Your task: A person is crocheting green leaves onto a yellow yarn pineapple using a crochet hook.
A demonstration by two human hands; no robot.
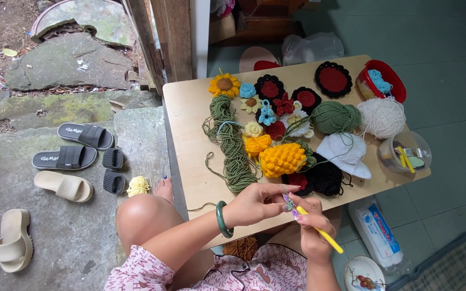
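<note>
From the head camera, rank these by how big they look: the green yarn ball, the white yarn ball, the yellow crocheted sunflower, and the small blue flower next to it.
1-2. White yarn ball and green yarn ball: these look alike in size, so no ranking between them.
3. Yellow crocheted sunflower.
4. Small blue flower.

4 sandals, red bowl

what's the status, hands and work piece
Left hand pinching small crochet piece. Right hand holding yellow crochet hook. Black yarn work close ahead on table.
</note>
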